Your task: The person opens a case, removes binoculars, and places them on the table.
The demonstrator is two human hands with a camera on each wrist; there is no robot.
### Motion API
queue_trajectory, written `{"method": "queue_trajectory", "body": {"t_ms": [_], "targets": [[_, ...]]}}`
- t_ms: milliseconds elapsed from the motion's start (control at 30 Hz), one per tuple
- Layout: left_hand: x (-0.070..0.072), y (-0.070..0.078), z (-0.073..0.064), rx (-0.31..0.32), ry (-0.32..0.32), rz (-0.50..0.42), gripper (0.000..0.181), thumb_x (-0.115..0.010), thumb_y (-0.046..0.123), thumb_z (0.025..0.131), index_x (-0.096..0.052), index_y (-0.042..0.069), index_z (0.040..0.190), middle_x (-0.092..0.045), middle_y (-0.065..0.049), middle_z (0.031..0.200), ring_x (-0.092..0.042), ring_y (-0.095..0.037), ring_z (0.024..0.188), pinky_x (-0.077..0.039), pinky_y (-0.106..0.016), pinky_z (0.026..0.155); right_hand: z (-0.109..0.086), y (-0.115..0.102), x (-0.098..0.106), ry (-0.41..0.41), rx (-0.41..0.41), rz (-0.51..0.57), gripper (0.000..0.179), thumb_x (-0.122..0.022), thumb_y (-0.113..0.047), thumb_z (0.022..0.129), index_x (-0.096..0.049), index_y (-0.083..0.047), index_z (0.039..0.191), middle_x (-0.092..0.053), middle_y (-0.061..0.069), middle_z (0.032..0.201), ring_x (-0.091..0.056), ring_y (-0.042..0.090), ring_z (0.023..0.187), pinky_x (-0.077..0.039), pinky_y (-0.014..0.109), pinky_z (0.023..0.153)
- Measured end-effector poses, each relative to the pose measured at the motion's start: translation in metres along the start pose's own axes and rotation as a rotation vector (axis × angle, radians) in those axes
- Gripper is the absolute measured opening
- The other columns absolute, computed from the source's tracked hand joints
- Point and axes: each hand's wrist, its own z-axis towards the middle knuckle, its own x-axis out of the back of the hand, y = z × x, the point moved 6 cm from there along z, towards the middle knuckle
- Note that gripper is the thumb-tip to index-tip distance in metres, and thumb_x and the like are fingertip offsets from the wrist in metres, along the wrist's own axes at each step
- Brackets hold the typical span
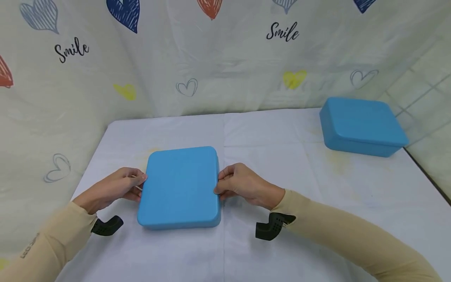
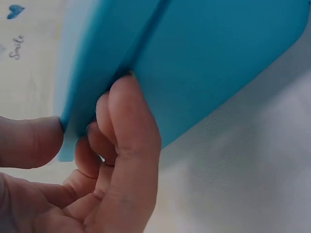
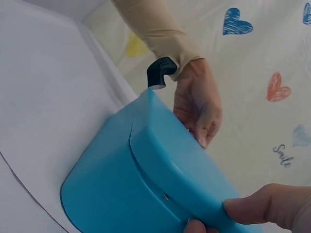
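A blue lidded box lies in the middle of the table, its smooth lid facing up. My left hand pinches the lid's left edge, thumb on the outside and curled fingers at the seam, as the left wrist view shows. On the opposite edge my right hand grips the lid between thumb and fingers. In the right wrist view a thin dark seam runs between the lid and the box body. Only my right thumb and some fingertips show there. The inside of the box is hidden.
A second blue box stands at the table's back right corner. White cloth covers the table. Behind it hangs a sheet printed with hearts. A black curved wrist piece sticks out below each sleeve.
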Motion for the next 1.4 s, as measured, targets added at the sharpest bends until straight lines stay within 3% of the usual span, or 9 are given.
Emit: {"method": "queue_trajectory", "body": {"t_ms": [367,667,1400], "targets": [[-0.003,-0.003,-0.003,0.008,0.014,-0.037,0.04,-0.047,0.026,0.11,-0.052,-0.009,0.129,-0.065,-0.011,0.105,-0.069,-0.02,0.089,-0.062,-0.031,0.08,-0.003,0.002,-0.001,-0.003,0.014,0.014,0.035,-0.075,0.001,0.082,-0.057,0.006,0.111,-0.067,0.006,0.086,-0.071,0.019,0.074,-0.064,0.037,0.084],[-0.005,-0.008,-0.007,0.011,0.027,-0.046,0.033,-0.047,0.027,0.11,-0.056,-0.004,0.116,-0.061,-0.007,0.097,-0.065,-0.021,0.087,-0.061,-0.03,0.079,-0.006,0.006,-0.004,-0.022,0.039,0.027,0.032,-0.075,0.002,0.083,-0.057,0.005,0.109,-0.066,0.005,0.082,-0.071,0.017,0.072,-0.064,0.036,0.082],[0.002,0.007,-0.025,-0.092,0.087,-0.029,0.038,-0.045,0.03,0.111,-0.054,-0.006,0.121,-0.061,-0.006,0.096,-0.066,-0.019,0.086,-0.061,-0.028,0.081,-0.014,0.003,-0.002,-0.051,0.13,0.078,0.041,-0.075,0.0,0.083,-0.055,0.007,0.118,-0.061,0.006,0.092,-0.07,0.019,0.077,-0.064,0.036,0.082]]}}
